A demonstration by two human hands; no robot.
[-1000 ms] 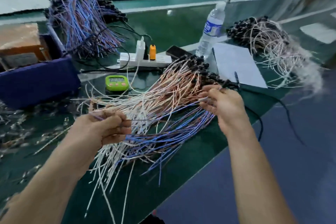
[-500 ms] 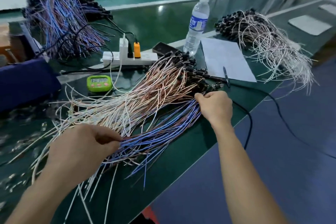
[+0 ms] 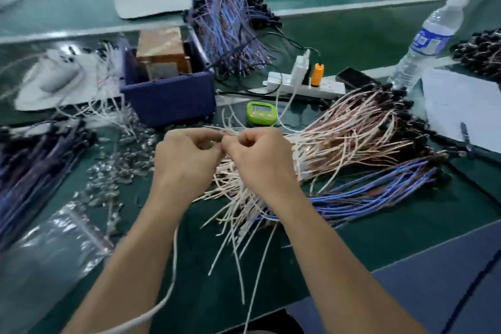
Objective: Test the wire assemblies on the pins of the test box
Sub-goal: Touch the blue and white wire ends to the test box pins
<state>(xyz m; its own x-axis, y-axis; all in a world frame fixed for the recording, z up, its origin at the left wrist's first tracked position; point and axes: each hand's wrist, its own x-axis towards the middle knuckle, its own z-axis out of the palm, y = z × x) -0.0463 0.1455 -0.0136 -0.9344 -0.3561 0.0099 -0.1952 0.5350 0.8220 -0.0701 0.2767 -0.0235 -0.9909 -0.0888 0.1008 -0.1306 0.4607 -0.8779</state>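
left hand (image 3: 187, 163) and right hand (image 3: 261, 164) meeting over piled wire assemblies (image 3: 352, 138) on green tabletop (image 3: 406, 228), fingers (image 3: 210, 138) of both curled, pinching thin white wires (image 3: 232, 131), green timer (image 3: 260, 112) just behind

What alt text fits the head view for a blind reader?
A left hand and right hand pinch thin wire ends together over a pile of pink, white and blue wire assemblies on a green table. A blue bin and green timer sit behind.

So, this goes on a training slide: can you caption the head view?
On a green bench, the left hand and right hand pinch wire ends over the wire pile.
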